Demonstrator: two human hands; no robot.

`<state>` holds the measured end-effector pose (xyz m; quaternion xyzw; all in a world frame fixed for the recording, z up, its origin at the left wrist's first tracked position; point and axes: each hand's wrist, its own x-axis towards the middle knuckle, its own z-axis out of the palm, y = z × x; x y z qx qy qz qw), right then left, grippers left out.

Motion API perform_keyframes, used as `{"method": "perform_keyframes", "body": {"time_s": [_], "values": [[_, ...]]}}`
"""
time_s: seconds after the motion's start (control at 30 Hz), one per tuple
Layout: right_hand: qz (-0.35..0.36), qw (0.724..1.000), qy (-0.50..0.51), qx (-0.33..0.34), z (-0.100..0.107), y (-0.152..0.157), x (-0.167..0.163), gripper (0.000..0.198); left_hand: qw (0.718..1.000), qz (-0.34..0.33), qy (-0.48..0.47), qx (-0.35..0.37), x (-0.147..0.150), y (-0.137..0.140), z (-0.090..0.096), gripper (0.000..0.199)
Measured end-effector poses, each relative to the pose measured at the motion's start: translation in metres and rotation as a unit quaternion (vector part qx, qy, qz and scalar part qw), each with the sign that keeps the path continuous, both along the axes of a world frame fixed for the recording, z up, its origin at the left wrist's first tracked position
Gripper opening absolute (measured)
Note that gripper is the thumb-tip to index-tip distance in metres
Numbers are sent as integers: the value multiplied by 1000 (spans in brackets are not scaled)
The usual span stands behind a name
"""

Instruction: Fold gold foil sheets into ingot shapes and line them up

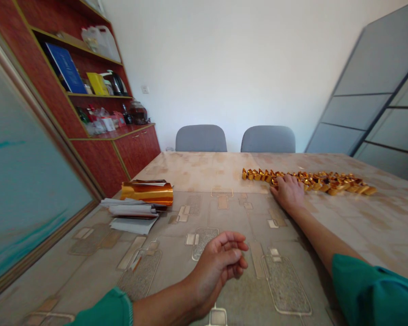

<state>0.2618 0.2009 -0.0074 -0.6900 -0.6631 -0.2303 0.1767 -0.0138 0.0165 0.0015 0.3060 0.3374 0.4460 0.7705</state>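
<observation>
My right hand (288, 192) reaches to the left end of the nearer row of folded gold paper ingots (333, 186). Its fingers close around one shiny gold paper ingot (274, 181), which they partly hide. Loosely curled, with gaps between the fingers, my left hand (221, 258) rests over the near part of the table and holds nothing. To the left lie a curved stack of gold foil paper (149, 194) and, in front of it, a pile of paper sheets (132, 213) with pale sides up.
The patterned table (190, 172) fills the foreground. Two grey chairs (200, 138) stand behind it against a white wall. A red-brown cabinet (136, 149) with bottles and boxes is at left, beside a framed panel (23, 181). Grey sliding doors (360, 86) are at right.
</observation>
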Motion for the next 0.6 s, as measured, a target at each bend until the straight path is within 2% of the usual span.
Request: {"method": "perform_keyframes", "body": {"time_s": [0.1,0.2,0.27,0.3,0.33,0.37,0.4,0.43,0.47,0.53,0.6], "values": [[6,999,36,10,4,-3,0,21,998,-18,40,47,2,0,4,30],[26,996,86,13,11,-12,-3,21,985,-30,110,129,1,4,14,19],[48,991,125,10,18,-22,-8,22,965,-18,166,202,-10,13,28,15],[63,987,146,5,21,-29,-11,23,943,4,218,253,-19,19,37,14],[80,983,168,-1,24,-37,-14,23,900,13,293,324,-32,27,47,12],[98,977,190,-9,27,-47,-18,24,830,25,390,397,-47,36,59,13],[116,970,213,-19,30,-58,-23,26,728,39,502,465,-64,47,70,16],[134,962,236,-30,33,-69,-28,28,603,43,611,511,-82,57,81,20],[155,953,258,-40,35,-81,-34,30,558,48,646,519,-101,68,91,18],[195,931,303,-56,37,-104,-47,33,500,41,689,523,-136,88,105,12],[232,907,344,-71,38,-124,-63,34,433,19,733,524,-161,106,111,12]]}}
